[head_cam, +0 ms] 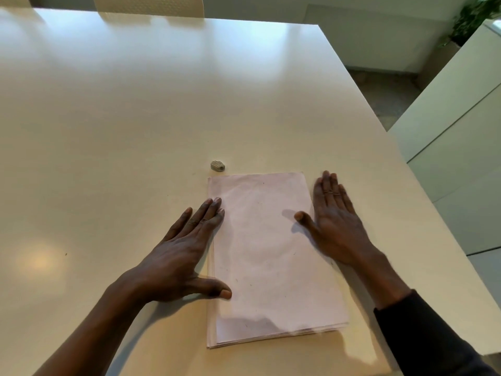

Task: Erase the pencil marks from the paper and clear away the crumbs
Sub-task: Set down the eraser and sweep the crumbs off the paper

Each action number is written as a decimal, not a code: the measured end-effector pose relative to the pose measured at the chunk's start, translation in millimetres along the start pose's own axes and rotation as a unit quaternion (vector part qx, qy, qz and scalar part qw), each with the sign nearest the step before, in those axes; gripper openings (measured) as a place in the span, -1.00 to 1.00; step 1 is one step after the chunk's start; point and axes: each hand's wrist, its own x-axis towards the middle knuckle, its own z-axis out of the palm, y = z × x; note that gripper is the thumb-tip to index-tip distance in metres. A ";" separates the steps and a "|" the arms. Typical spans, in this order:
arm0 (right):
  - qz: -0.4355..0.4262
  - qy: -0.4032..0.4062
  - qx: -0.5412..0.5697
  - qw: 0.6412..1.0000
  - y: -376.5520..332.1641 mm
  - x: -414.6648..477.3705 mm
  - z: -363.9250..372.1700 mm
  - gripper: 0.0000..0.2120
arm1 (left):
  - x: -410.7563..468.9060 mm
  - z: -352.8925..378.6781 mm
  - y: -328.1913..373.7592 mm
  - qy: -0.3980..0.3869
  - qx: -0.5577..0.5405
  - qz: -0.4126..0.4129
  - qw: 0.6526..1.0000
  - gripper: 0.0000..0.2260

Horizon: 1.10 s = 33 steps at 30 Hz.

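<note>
Pale paper [271, 256] between flat hands, eraser [217, 165] just beyond

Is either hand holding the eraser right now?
No: the eraser lies alone on the table beyond the paper, while the left hand and right hand rest flat, empty.

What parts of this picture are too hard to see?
Head view only:
- Pencil marks on the paper: too faint, only tiny specks show.
- Sheets under the top one: covered by it.
- Eraser: too small for detail.
- Chair: cut off by the top edge.
- Paper beneath the left hand fingertips and right hand: hidden.
</note>
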 end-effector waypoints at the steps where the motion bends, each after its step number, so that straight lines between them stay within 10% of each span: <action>1: 0.006 0.005 -0.001 1.000 -1.1 -0.7 -3.4 0.22 | 0.3 0.0 0.2 -0.001 0.001 0.000 1.000 0.28; 10: -0.184 -0.011 0.050 0.982 -95.0 -25.1 19.0 0.13 | 1.6 -1.5 0.6 -0.027 0.008 -0.011 1.000 0.29; 24: 0.004 0.004 -0.034 0.999 -16.2 -2.4 2.1 0.18 | 0.6 -0.9 1.5 -0.011 0.003 -0.005 1.000 0.29; 33: -0.237 -0.022 0.053 0.970 -126.0 9.0 12.8 0.03 | 1.2 -2.7 0.6 -0.026 0.002 -0.006 1.000 0.28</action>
